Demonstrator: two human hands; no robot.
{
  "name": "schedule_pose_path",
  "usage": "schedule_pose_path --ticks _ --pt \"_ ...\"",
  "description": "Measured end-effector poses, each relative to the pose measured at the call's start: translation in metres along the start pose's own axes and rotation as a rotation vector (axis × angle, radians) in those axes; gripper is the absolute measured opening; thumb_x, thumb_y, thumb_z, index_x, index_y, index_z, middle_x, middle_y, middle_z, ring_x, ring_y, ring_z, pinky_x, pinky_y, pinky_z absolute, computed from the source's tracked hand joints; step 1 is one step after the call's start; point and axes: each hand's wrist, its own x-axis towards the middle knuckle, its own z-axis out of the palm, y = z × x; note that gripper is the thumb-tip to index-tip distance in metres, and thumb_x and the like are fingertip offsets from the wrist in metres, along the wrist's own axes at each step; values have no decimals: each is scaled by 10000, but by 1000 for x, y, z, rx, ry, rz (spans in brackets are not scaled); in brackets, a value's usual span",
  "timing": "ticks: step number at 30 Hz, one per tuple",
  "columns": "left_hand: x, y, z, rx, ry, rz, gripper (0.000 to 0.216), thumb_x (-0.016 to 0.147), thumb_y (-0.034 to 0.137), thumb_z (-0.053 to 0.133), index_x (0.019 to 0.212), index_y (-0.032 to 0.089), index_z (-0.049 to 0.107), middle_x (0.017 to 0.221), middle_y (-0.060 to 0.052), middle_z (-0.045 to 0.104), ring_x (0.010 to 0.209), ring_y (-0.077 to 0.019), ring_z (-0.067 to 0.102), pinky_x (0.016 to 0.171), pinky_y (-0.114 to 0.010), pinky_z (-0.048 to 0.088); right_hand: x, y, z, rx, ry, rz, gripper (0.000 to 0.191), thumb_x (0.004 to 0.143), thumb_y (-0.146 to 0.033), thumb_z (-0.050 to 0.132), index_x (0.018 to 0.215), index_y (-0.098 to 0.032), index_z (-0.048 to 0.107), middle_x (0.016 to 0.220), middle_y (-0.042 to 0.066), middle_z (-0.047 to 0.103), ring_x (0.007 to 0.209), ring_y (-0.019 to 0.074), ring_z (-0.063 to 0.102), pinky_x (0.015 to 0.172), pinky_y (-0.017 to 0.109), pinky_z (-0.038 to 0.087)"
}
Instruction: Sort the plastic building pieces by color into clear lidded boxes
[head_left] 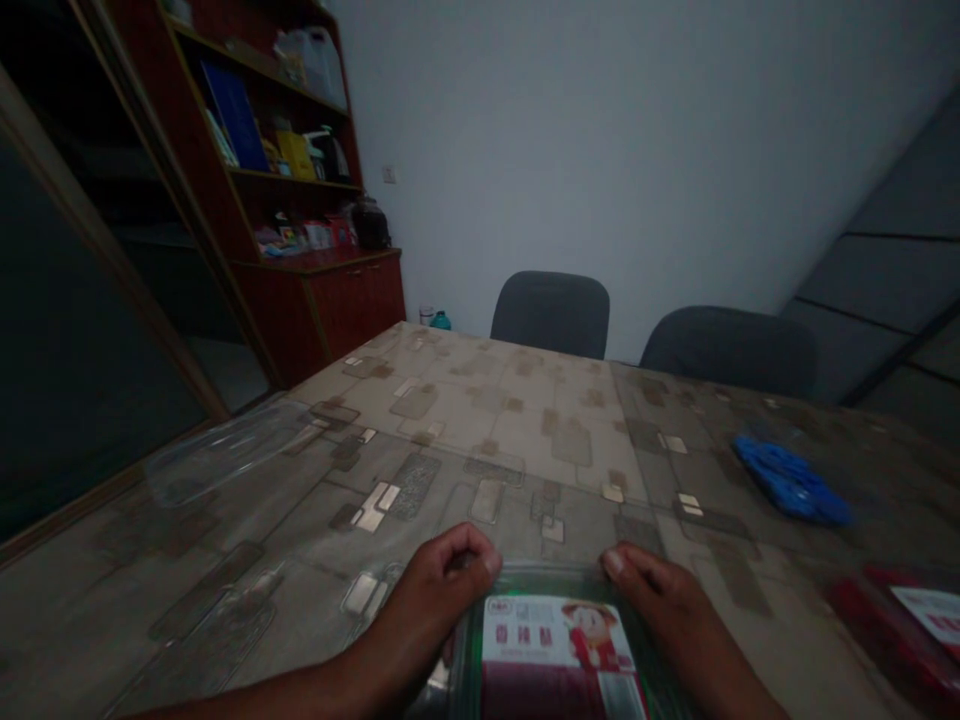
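Note:
A clear plastic food box (555, 650) with a white and dark red label lies at the near edge of the table, and green shows through its sides. At its far left corner my left hand (450, 575) is closed, thumb and curled fingers pinching the rim. My right hand (660, 590) grips the far right corner the same way. The label bears printed characters and a cartoon figure in a hat. The near end of the box runs out of the picture.
A patterned cloth covers the table (495, 420). An empty clear plastic tray (225, 450) lies at the left, a blue bundle (791, 480) at the right. Nearer right sits a red package (900, 620) with a white label. Two grey chairs (551, 310) stand behind; a red-brown cabinet (352, 300) is back left.

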Motion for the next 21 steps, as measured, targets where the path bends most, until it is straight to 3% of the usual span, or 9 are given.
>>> schedule_pose_path --ticks 4,13,21 --pt "1 -3 2 -59 19 -29 508 740 638 776 743 194 528 556 71 484 443 -79 407 427 -187 291 2 2 -2 26 -7 25 448 838 -626 569 658 -230 462 642 -48 415 614 152 432 568 259 365" --pt "-1 5 6 -273 3 -153 505 616 524 894 675 185 523 538 69 506 455 -86 442 470 -204 355 1 -11 6 155 33 87 546 701 -729 641 614 -226 444 581 -62 402 539 122 389 525 245 325" --pt "-8 4 9 -136 1 16 423 757 528 809 782 198 545 651 57 523 566 -115 478 540 -203 374 -7 -10 9 181 62 47 570 772 -759 611 660 -207 522 609 -40 488 561 140 470 538 245 388"
